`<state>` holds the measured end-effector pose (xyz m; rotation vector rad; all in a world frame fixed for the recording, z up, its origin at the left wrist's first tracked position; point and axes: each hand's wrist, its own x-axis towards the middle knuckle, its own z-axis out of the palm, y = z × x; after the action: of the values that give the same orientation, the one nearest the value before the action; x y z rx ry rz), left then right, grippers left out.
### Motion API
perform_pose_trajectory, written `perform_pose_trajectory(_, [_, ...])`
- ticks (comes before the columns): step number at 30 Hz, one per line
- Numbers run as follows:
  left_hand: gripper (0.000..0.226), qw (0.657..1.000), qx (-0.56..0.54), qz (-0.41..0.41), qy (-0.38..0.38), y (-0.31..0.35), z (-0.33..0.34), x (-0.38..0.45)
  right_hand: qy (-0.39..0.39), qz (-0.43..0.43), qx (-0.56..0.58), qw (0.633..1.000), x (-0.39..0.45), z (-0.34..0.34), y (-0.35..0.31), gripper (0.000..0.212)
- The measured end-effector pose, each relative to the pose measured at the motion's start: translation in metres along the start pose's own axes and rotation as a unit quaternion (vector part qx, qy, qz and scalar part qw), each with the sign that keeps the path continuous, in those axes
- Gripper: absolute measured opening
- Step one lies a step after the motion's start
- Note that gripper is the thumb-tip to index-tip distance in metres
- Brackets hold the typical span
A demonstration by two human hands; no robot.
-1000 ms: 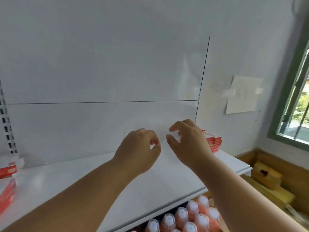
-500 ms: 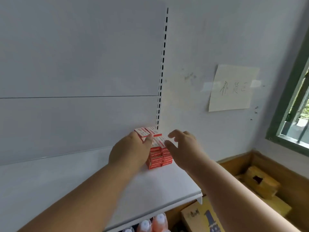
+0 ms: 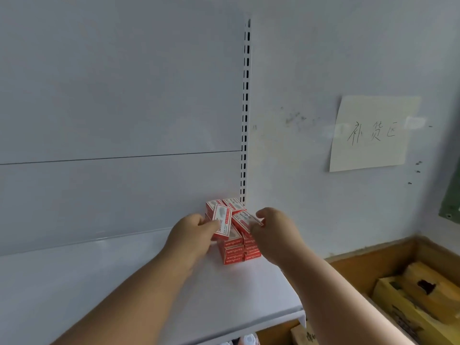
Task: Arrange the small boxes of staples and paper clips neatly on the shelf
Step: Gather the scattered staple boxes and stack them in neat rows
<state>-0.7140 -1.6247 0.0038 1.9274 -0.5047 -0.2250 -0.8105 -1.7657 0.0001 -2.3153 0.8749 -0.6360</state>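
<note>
Red staple boxes (image 3: pixel 236 247) sit stacked at the shelf's (image 3: pixel 124 282) back right corner. Left hand (image 3: pixel 190 236) pinches one tilted box (image 3: pixel 221 224) — right hand (image 3: pixel 271 227) pinches another (image 3: pixel 245 220). Next, probably, squaring both flat onto the stack.

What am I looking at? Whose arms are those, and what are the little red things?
This picture comes from a camera worn on a person's head, so you see what they see, looking forward and down. The two arms are that person's own. The left hand pinches one small red box, tilted up at an angle. The right hand pinches another red box. Under them stands a stack of red boxes, piled in the back right corner of a white shelf. On the wall hangs a paper note with handwriting. Lower right are brown cardboard cartons. The person seems to be tidying the boxes.
</note>
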Motion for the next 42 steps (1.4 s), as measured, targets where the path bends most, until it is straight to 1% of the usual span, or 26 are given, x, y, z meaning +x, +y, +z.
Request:
perform_pose_trajectory(2, [0.018,0.997,-0.071,-0.002,-0.016,0.002,-0.005,-0.005,0.010,0.004,0.046,0.999,-0.001,0.000,-0.006,0.039])
perform_pose_trajectory(5, [0.010,0.989,-0.146,0.009,-0.027,0.004,-0.015,-0.011,0.038,0.001,0.162,0.986,-0.007,-0.002,-0.016,0.019])
perform_pose_trajectory(6, [0.007,0.984,-0.174,0.013,-0.028,0.003,-0.020,-0.013,0.038,0.003,0.218,0.975,-0.010,-0.002,-0.021,0.019])
perform_pose_trajectory(7, [0.007,0.979,-0.201,0.014,-0.030,0.002,-0.026,-0.014,0.028,0.011,0.291,0.956,-0.014,0.000,-0.027,0.020])
perform_pose_trajectory(8, [0.009,0.973,-0.225,0.016,-0.036,-0.001,-0.032,-0.015,0.012,0.025,0.372,0.928,-0.019,0.003,-0.033,0.018])
perform_pose_trajectory(11, [0.015,0.953,-0.295,0.018,-0.058,-0.009,-0.057,-0.018,-0.042,0.054,0.586,0.807,-0.035,0.012,-0.056,0.014])
perform_pose_trajectory(13, [0.018,0.936,-0.345,0.008,-0.066,-0.016,-0.076,-0.020,-0.055,0.062,0.676,0.733,-0.045,0.019,-0.073,0.015])
perform_pose_trajectory(14, [0.018,0.929,-0.365,0.003,-0.066,-0.018,-0.082,-0.022,-0.053,0.066,0.703,0.706,-0.050,0.022,-0.078,0.015])
perform_pose_trajectory(15, [0.019,0.922,-0.382,-0.002,-0.065,-0.021,-0.088,-0.024,-0.051,0.070,0.722,0.686,-0.055,0.024,-0.083,0.014])
perform_pose_trajectory(16, [0.019,0.917,-0.394,-0.007,-0.062,-0.026,-0.096,-0.027,-0.054,0.072,0.734,0.673,-0.060,0.029,-0.089,0.014])
perform_pose_trajectory(18, [0.019,0.921,-0.385,-0.010,-0.055,-0.039,-0.111,-0.034,-0.078,0.070,0.742,0.662,-0.072,0.041,-0.098,0.015])
perform_pose_trajectory(20, [0.018,0.933,-0.357,-0.002,-0.039,-0.053,-0.126,-0.042,-0.109,0.070,0.733,0.667,-0.085,0.052,-0.104,0.016])
perform_pose_trajectory(23, [0.018,0.956,-0.292,0.019,-0.002,-0.068,-0.144,-0.055,-0.150,0.086,0.727,0.664,-0.100,0.062,-0.108,0.031])
perform_pose_trajectory(24, [0.019,0.966,-0.259,0.030,0.006,-0.071,-0.148,-0.059,-0.160,0.093,0.725,0.664,-0.104,0.064,-0.108,0.031])
perform_pose_trajectory(26, [0.022,0.979,-0.196,0.052,0.017,-0.076,-0.155,-0.065,-0.168,0.107,0.719,0.665,-0.110,0.067,-0.107,0.022])
perform_pose_trajectory(28, [0.023,0.985,-0.159,0.060,0.020,-0.081,-0.157,-0.070,-0.167,0.125,0.703,0.680,-0.113,0.069,-0.105,0.018])
perform_pose_trajectory(31, [0.014,0.988,-0.145,0.054,-0.011,-0.088,-0.154,-0.079,-0.167,0.107,0.655,0.730,-0.117,0.069,-0.099,0.020])
perform_pose_trajectory(32, [0.012,0.989,-0.138,0.048,-0.026,-0.088,-0.153,-0.082,-0.162,0.090,0.625,0.759,-0.117,0.068,-0.096,0.021])
perform_pose_trajectory(33, [0.019,0.992,-0.114,0.048,-0.040,-0.090,-0.152,-0.083,-0.149,0.074,0.580,0.798,-0.117,0.067,-0.093,0.021])
perform_pose_trajectory(35, [0.033,0.996,-0.003,0.073,-0.059,-0.092,-0.148,-0.084,-0.105,0.040,0.469,0.876,-0.115,0.062,-0.085,0.016])
perform_pose_trajectory(36, [0.036,0.992,0.056,0.092,-0.061,-0.093,-0.146,-0.084,-0.085,0.025,0.421,0.903,-0.114,0.059,-0.080,0.013])
perform_pose_trajectory(37, [0.037,0.987,0.100,0.109,-0.060,-0.094,-0.144,-0.085,-0.073,0.013,0.388,0.919,-0.114,0.056,-0.075,0.011])
perform_pose_trajectory(39, [0.035,0.980,0.139,0.133,-0.048,-0.095,-0.138,-0.086,-0.069,0.002,0.345,0.936,-0.112,0.052,-0.067,0.010])
perform_pose_trajectory(40, [0.034,0.978,0.147,0.141,-0.041,-0.095,-0.136,-0.087,-0.078,-0.001,0.322,0.944,-0.112,0.050,-0.064,0.011])
perform_pose_trajectory(42, [0.035,0.969,0.175,0.170,-0.037,-0.093,-0.130,-0.086,-0.123,-0.010,0.260,0.958,-0.111,0.047,-0.056,0.021])
